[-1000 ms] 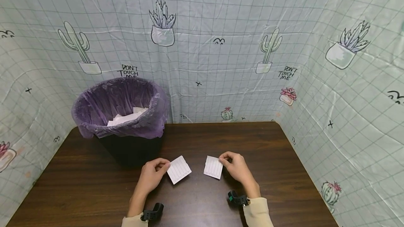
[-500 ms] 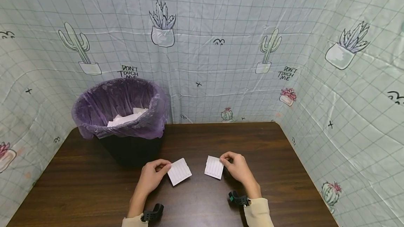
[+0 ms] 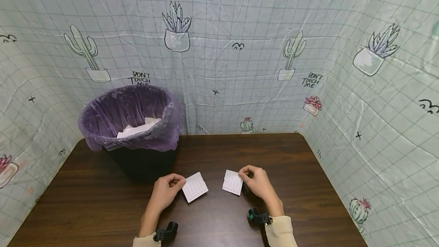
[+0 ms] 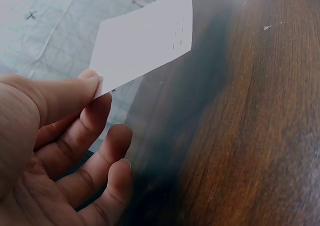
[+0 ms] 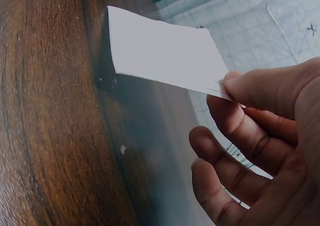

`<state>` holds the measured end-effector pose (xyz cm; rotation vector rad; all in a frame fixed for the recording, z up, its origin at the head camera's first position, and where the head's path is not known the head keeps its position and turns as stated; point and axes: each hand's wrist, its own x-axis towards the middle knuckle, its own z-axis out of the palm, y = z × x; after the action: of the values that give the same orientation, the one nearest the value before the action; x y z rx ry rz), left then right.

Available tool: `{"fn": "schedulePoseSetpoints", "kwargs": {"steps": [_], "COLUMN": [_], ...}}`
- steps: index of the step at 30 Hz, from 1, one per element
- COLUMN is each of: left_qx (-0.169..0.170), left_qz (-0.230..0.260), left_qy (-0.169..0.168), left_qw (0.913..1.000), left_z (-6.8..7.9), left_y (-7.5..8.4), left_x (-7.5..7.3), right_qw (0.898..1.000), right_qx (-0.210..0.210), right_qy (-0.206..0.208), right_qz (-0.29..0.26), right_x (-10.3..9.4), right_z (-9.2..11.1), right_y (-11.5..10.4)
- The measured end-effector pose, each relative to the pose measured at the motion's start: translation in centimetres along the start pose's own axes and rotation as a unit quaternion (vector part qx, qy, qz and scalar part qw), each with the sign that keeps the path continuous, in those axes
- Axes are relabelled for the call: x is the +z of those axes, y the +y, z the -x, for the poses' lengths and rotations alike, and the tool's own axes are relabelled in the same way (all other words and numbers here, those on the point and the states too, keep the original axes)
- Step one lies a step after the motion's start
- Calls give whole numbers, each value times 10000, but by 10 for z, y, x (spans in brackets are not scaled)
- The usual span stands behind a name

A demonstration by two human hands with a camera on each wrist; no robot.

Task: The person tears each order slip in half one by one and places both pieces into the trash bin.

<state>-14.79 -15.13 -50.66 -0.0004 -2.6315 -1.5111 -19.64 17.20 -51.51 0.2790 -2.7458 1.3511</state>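
My left hand (image 3: 165,190) pinches a small piece of lined white paper (image 3: 195,187) by its corner, between thumb and forefinger. Across from it, my right hand (image 3: 257,181) grips a second, similar piece of lined paper (image 3: 233,182) the same way. A gap separates the two pieces over the middle of the table. In the left wrist view the left paper (image 4: 145,38) is raised off the wood, with the other fingers loosely curled below. The right wrist view shows the right paper (image 5: 162,48) slightly bowed and tilted above the tabletop.
A black bin (image 3: 144,163) with a purple liner (image 3: 171,125) stands at the table's back left, with white papers (image 3: 137,129) inside. The dark wooden table (image 3: 267,148) is surrounded by a cactus-print curtain (image 3: 219,68). Both wrists wear black straps (image 3: 166,231).
Both papers have shifted very slightly to the right and toward me, and the left one has tilted a little. Each hand keeps its pinch, and little else differs.
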Motion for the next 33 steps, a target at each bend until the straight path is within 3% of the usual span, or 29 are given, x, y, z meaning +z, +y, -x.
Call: {"fn": "schedulePoseSetpoints", "kwargs": {"steps": [17, 25, 33], "left_qx": [162, 148, 623], "left_qz": [-90, -151, -264], "left_qy": [96, -10, 46], "left_qw": [9998, 9998, 9977], "left_z": [-4, -10, -16], "left_y": [4, 6, 7], "left_x": [1, 3, 5], "right_qw": [10000, 10000, 9999], "right_qx": [-64, 24, -102], "right_qy": [12, -39, -97], "right_qz": [-48, -82, -60], "right_x": [-1, 0, 1], "right_z": [-1, -4, -11], "right_y": [-6, -7, -7]}}
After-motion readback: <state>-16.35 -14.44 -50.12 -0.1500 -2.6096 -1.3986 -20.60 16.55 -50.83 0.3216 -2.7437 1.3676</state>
